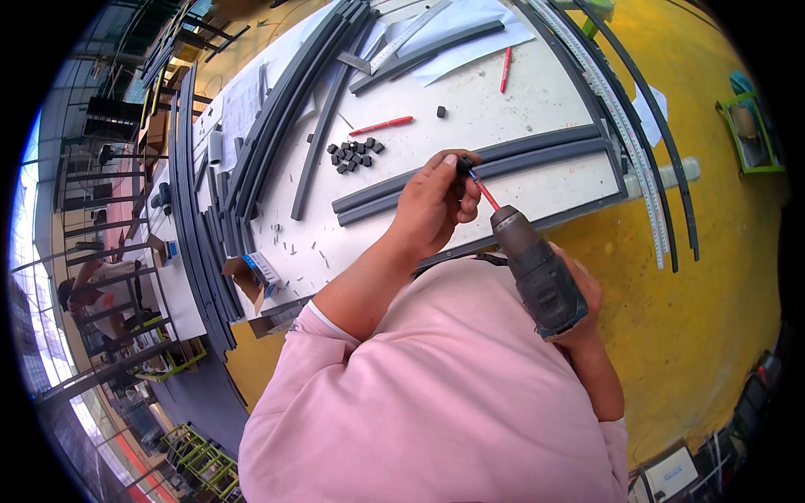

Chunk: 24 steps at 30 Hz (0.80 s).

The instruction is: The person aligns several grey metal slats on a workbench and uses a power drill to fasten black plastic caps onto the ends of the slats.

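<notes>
Between the thumb and fingers of my left hand [426,204] is a small black block [464,166]. My right hand [584,293] grips a dark cordless drill [541,281], its handle mostly hidden beneath the body. A long red driver bit [487,197] runs from the chuck to the block. Whether a screw sits at the bit's tip is too small to tell. Just beyond my left hand, two grey bars [537,158] lie side by side on the white table [402,180]. A cluster of similar black blocks [352,157] rests behind them, with one loose block [441,111] farther right.
Long grey bars [285,117] are stacked at the table's left. Loose screws [293,249] lie near an open cardboard box [251,281]. Two red markers [381,126] and a metal square [394,46] are farther back. Long rulers and strips [625,109] overhang the right edge.
</notes>
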Each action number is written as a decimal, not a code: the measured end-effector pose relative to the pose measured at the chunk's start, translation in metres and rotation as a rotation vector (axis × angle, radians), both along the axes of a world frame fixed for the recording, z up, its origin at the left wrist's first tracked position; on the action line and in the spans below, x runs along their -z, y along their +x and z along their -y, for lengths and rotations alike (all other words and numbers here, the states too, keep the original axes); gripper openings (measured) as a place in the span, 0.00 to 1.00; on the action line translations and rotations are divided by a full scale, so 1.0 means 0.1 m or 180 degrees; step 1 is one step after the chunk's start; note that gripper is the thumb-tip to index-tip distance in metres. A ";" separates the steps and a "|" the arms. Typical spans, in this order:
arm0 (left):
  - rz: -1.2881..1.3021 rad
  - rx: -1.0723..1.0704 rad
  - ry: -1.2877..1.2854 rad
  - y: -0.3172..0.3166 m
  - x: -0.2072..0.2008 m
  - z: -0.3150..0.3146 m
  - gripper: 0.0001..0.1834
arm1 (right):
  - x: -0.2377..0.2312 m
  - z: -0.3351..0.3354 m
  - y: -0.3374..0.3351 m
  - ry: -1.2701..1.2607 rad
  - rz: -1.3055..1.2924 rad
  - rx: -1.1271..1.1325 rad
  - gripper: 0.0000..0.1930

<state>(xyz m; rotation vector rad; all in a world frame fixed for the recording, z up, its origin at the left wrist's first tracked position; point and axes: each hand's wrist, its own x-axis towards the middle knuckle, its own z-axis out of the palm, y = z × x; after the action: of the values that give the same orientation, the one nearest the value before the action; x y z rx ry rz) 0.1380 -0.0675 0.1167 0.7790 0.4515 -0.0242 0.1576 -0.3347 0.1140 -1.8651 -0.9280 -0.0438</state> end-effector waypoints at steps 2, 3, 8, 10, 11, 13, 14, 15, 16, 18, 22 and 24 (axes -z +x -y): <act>0.0080 0.0014 0.0000 -0.03 0.04 -0.02 0.21 | -0.03 0.00 -0.02 -0.0018 -0.0098 -0.0012 0.37; 0.0119 0.0019 -0.0003 -0.04 0.05 -0.02 0.22 | -0.08 0.01 -0.03 -0.0063 -0.0225 -0.0051 0.34; 0.0158 -0.0072 0.0143 -0.05 0.03 0.02 0.26 | -0.12 -0.01 -0.06 -0.0141 -0.0344 -0.0030 0.32; 0.0132 -0.0073 0.0085 -0.04 0.01 0.02 0.26 | -0.12 -0.02 -0.06 -0.0140 -0.0354 -0.0021 0.31; 0.0129 -0.0057 0.0006 -0.04 0.01 0.00 0.26 | -0.12 -0.02 -0.07 -0.0158 -0.0337 -0.0014 0.31; 0.0098 -0.0068 -0.0113 -0.04 -0.02 -0.01 0.26 | -0.10 -0.02 -0.08 -0.0193 -0.0302 0.0000 0.31; 0.0071 -0.0096 -0.0150 -0.04 -0.04 -0.01 0.26 | -0.08 -0.04 -0.07 -0.0133 -0.0152 0.0022 0.34; 0.0043 -0.0124 -0.0187 -0.05 -0.05 -0.01 0.26 | -0.04 -0.06 -0.05 -0.0073 -0.0002 0.0045 0.36; 0.0027 -0.0090 -0.0129 -0.05 -0.04 -0.02 0.25 | -0.02 -0.08 -0.04 -0.0013 0.0148 0.0068 0.39; -0.0008 -0.0024 -0.0016 -0.07 0.00 -0.04 0.24 | -0.04 -0.09 -0.04 -0.0008 0.0123 0.0041 0.39; -0.0163 -0.0257 -0.0494 -0.06 0.02 0.04 0.22 | -0.08 -0.11 -0.04 -0.0065 0.0066 -0.0073 0.41; -0.0218 -0.0317 -0.0627 -0.06 0.00 0.06 0.22 | -0.04 -0.11 -0.05 -0.0205 0.0361 -0.0075 0.41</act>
<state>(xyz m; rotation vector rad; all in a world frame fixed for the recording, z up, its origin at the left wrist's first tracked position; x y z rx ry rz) 0.1316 -0.0738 0.1167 0.5626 0.5440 -0.0024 0.1523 -0.3233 0.1177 -1.9268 -1.0400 -0.1074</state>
